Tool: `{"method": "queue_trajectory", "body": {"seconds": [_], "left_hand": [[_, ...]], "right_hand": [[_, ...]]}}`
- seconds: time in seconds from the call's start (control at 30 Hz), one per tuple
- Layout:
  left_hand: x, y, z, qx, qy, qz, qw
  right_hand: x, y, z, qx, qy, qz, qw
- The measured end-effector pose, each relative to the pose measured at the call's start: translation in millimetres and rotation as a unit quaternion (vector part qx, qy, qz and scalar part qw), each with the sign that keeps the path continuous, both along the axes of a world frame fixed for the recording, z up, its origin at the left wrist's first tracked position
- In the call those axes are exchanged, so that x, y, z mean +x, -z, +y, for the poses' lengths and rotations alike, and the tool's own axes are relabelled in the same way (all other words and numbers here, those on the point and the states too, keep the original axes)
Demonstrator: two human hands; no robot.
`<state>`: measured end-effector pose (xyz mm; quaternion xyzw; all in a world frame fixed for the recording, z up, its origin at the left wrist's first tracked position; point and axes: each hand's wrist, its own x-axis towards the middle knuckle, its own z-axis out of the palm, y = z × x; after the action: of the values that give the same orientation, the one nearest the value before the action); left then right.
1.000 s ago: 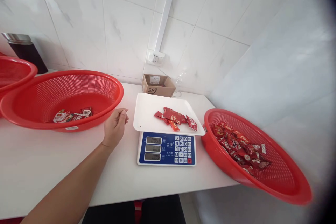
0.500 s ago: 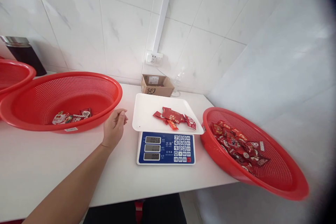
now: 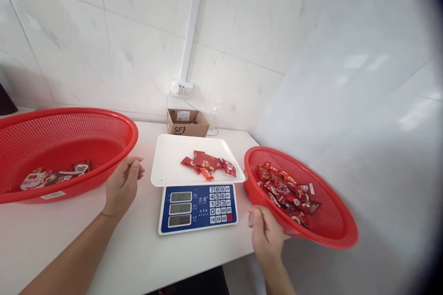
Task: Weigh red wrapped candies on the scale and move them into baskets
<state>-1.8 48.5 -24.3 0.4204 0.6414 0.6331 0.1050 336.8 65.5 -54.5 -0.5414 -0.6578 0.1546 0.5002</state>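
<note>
My left hand (image 3: 122, 184) is loosely closed beside the red basket (image 3: 129, 140) on the left, with nothing showing in it. My right hand (image 3: 266, 233), slightly blurred, is curled into a fist near the table's front edge, in front of the right red basket (image 3: 334, 235); no item shows in it. Between the hands stands a digital scale (image 3: 200, 209) with a blue panel. Its white tray (image 3: 169, 159) holds several small red snack packets (image 3: 207, 161). Many similar packets (image 3: 287, 189) lie in the right basket, and several packets (image 3: 55, 177) in the left one.
A small cardboard box (image 3: 188, 128) stands behind the scale by the wall. Above it is a wall socket (image 3: 182, 89) with a cable trunk. The right basket reaches past the table's edge. A dark object (image 3: 5, 101) is at the far left.
My right hand has come into view from below, beside the right basket. The camera view has turned right, so everything sits further left. The packets on the tray look unchanged.
</note>
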Motion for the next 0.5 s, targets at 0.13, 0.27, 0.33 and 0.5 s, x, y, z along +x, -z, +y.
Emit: {"method": "queue_trajectory", "body": {"seconds": [0.13, 0.27, 0.33, 0.5], "left_hand": [[4, -3.3, -3, -0.003, 0.003, 0.075, 0.997], [6, -18.5, -10, -0.026, -0.002, 0.254, 0.967], [1, -28.4, -17, -0.052, -0.027, 0.353, 0.934], [-43, -48.8, -44, -0.154, -0.104, 0.497, 0.848]], "right_hand": [[-2, 18.4, 23, -0.138, -0.013, 0.102, 0.985], [7, 30.7, 36, -0.192, -0.042, 0.194, 0.961], [11, 32.6, 37, -0.195, -0.062, 0.175, 0.963], [13, 28.5, 30, -0.201, -0.068, 0.109, 0.971]]}}
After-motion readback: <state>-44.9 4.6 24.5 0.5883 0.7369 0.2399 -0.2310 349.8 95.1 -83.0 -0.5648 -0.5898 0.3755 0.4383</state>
